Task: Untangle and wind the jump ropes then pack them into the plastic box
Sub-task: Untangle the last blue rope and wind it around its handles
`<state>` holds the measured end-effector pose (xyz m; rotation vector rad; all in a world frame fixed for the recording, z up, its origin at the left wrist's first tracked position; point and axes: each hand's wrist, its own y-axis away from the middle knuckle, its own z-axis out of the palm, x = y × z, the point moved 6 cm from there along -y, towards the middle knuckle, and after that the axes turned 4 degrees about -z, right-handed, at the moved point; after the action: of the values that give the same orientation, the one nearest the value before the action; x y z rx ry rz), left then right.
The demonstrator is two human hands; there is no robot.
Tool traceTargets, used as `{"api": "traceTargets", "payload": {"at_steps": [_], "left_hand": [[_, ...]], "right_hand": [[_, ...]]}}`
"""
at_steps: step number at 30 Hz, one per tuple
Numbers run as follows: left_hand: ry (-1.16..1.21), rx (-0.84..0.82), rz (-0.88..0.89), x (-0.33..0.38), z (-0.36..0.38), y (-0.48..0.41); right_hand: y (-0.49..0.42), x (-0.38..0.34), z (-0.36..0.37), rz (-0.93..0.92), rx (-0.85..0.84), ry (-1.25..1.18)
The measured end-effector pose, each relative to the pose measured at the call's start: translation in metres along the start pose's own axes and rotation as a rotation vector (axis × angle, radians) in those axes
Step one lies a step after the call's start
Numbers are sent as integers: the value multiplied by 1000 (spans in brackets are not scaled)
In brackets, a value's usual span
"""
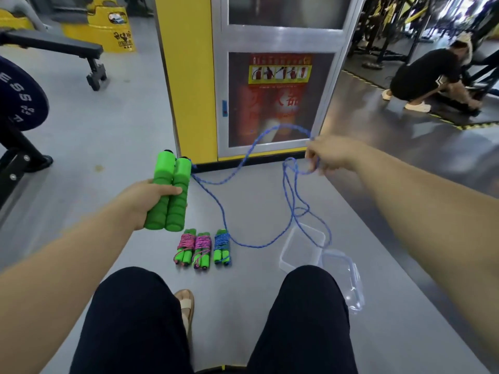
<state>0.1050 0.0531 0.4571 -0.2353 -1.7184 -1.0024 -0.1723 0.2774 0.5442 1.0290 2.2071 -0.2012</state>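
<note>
My left hand (pixel 147 201) grips the two green foam handles (pixel 170 193) of a jump rope, held side by side. Its blue rope (pixel 221 211) runs from the handle tops in long loose loops through the air and down to the floor. My right hand (pixel 326 156) pinches a loop of that blue rope, raised at the right. On the floor lie three wound ropes: two pink ones (pixel 193 249) and a blue one (pixel 222 247). The clear plastic box (pixel 302 249) sits open beside them, its lid (pixel 344 279) to the right.
I sit with both knees (pixel 307 292) near the box and a sandalled foot (pixel 185 306) between them. A yellow pillar and fire cabinet (pixel 272 98) stand ahead. A bench (pixel 54 47) and weight plate (pixel 19 98) are at left. A person (pixel 424 76) crouches at far right.
</note>
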Motion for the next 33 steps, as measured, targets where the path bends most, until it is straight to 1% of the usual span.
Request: {"api": "traceTargets", "payload": {"at_steps": [1, 2, 5, 6, 7, 10, 12, 14, 16, 18, 20, 22, 24, 25, 28, 29, 30, 31, 32, 33], "left_hand": [[32, 0, 11, -1, 3, -1], [72, -8, 8, -2, 6, -2], [163, -70, -38, -6, 14, -2], [190, -94, -36, -8, 17, -1], [224, -121, -23, -8, 21, 1], [352, -223, 24, -1, 35, 9], [429, -333, 31, 0, 52, 15], [399, -398, -13, -8, 71, 21], [322, -407, -49, -19, 87, 27], [315, -422, -46, -28, 96, 29], [339, -491, -29, -33, 103, 33], [384, -599, -20, -30, 112, 41], [435, -690, -40, -25, 120, 49], [443, -700, -48, -23, 121, 51], [435, -622, -32, -19, 114, 46], [450, -585, -28, -18, 110, 43], [480, -550, -31, -19, 106, 40], [518, -522, -38, -20, 102, 38], [564, -497, -48, -21, 99, 36], [605, -483, -65, -24, 98, 34]], "right_hand": [[3, 7, 11, 40, -126, 163], [1, 9, 13, 18, -150, 228], [-3, -5, -7, -98, 90, -48], [-2, -10, -10, -108, 119, -109], [1, -16, -10, -108, 115, -157], [10, -27, 6, -108, 54, -331], [17, -37, 21, -81, -17, -494], [22, -45, 36, -63, -74, -623], [25, -51, 51, -37, -106, -714], [28, -54, 67, -20, -152, -772], [33, -58, 85, -20, -234, -833], [38, -65, 96, -39, -267, -897], [39, -68, 101, -48, -222, -956], [39, -69, 101, -49, -188, -988], [40, -59, 107, 5, -98, -1170], [43, -49, 111, 36, -19, -1241], [48, -32, 120, 84, 96, -1278], [57, -10, 135, 153, 220, -1259], [69, 12, 155, 232, 317, -1177], [86, 30, 176, 307, 370, -1055]]}}
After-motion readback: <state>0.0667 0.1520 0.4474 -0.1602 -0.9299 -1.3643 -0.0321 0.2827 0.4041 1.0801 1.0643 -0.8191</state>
